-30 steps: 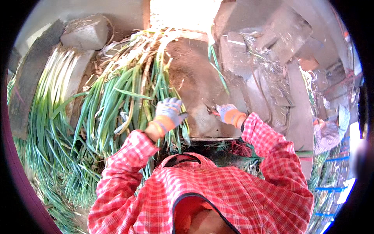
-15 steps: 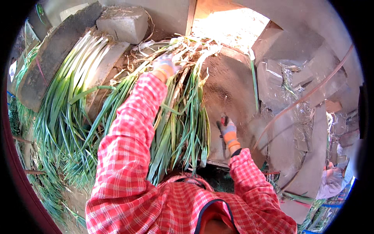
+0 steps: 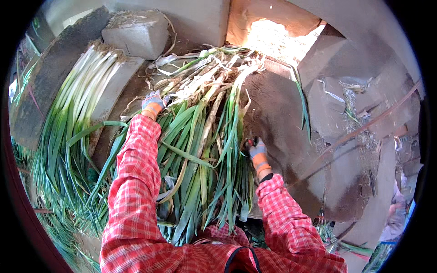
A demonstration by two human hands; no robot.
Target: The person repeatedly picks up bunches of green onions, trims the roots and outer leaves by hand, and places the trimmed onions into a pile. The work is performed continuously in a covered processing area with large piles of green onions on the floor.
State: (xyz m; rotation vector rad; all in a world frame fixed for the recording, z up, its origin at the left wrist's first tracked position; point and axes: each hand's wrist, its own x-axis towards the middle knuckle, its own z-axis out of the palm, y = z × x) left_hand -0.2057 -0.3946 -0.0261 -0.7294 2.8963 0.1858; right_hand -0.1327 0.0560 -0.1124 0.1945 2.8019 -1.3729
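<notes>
A heap of long green onions (image 3: 195, 150) lies in front of me, roots and pale stems away, green leaves toward my body. At its left edge, my left hand (image 3: 154, 103), in a grey glove with an orange cuff, has its fingers curled in among the onions; exactly what they grip is partly hidden. My right hand (image 3: 257, 152), gloved alike, is closed beside the heap's right edge. Something dark with a bit of red shows at its fingers, too small to name. Cleaner onions with white stems (image 3: 86, 86) lie side by side on the left.
A dusty block (image 3: 136, 34) stands at the far left, next to a curved dark board (image 3: 59, 68). Soil-covered work surface (image 3: 277, 104) spreads right of the heap. A brownish hose (image 3: 355, 134) crosses on the right. Another person's sleeve (image 3: 395, 214) shows at the right rim.
My left hand has come left and nearer, from the pale stems to the heap's left edge. My right hand has moved slightly left, up to the leaves. The view has shifted a little.
</notes>
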